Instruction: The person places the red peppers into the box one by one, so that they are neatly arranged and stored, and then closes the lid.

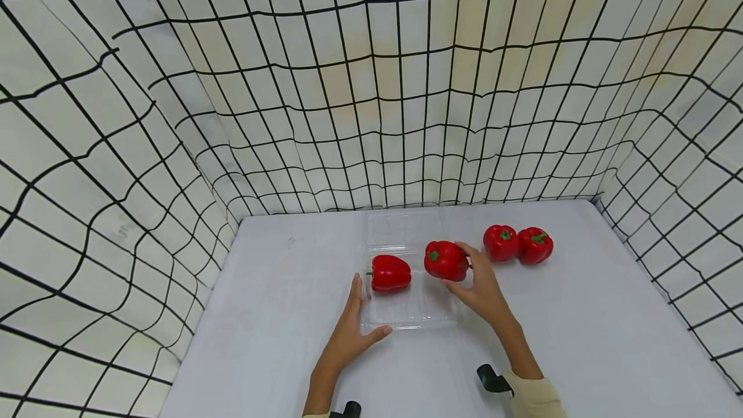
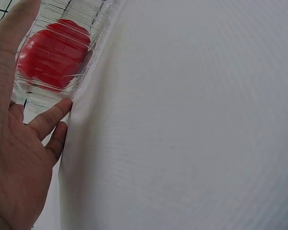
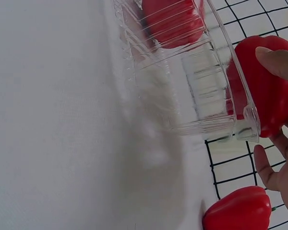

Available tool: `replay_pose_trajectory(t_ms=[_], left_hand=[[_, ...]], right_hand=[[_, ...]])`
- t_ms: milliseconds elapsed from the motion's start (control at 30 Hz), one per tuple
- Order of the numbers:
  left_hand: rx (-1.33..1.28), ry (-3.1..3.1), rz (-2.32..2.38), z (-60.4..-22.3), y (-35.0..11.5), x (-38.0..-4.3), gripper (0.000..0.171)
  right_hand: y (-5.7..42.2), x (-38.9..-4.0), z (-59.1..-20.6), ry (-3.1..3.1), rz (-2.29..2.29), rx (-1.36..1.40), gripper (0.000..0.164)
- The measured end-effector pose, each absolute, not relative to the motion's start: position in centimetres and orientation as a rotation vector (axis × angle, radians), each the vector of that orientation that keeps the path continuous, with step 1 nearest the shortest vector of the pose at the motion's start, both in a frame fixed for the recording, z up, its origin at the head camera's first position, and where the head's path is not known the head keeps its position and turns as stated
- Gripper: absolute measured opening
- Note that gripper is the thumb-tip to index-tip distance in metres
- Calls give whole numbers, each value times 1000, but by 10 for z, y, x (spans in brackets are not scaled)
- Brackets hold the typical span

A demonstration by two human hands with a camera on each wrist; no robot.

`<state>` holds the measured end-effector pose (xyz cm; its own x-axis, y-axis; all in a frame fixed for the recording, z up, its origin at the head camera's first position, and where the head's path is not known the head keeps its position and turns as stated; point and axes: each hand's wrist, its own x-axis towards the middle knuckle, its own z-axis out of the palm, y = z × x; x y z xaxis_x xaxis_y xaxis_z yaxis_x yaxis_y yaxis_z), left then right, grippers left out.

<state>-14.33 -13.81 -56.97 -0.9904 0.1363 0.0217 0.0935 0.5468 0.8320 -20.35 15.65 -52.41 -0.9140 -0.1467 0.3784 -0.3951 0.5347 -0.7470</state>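
Note:
A clear plastic clamshell box [image 1: 406, 315] lies on the white table with its lid [image 1: 403, 228] folded back. Inside its left half one red bell pepper [image 1: 391, 273] rests on its side, stem to the left. My right hand [image 1: 484, 289] grips a second red bell pepper [image 1: 445, 260] between thumb and fingers at the box's right side; in the right wrist view this pepper [image 3: 266, 86] overlaps the box's clear wall. At the box's left front corner is my left hand [image 1: 351, 334], thumb and fingers spread, fingertips at the clear wall [image 2: 48, 91].
Two more red bell peppers, one [image 1: 501, 242] beside the other [image 1: 534, 245], sit to the right of the box. A white table [image 1: 278, 315] spreads around it. Black grid netting [image 1: 377, 82] over pale sheeting encloses the back and sides.

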Motion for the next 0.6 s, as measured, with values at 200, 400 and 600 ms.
replay_pose_trajectory(t_ms=[200, 400, 600], left_hand=[[217, 2715, 1484, -572, -139, -144, 116], [222, 2718, 1488, -575, -139, -144, 116], [208, 2721, 1475, -575, -139, -145, 117]], right_hand=[[154, -208, -527, -2527, 1255, 506, 86], [149, -211, -525, -2617, 1150, 530, 86], [146, -213, -525, -2693, 1101, 529, 83]])
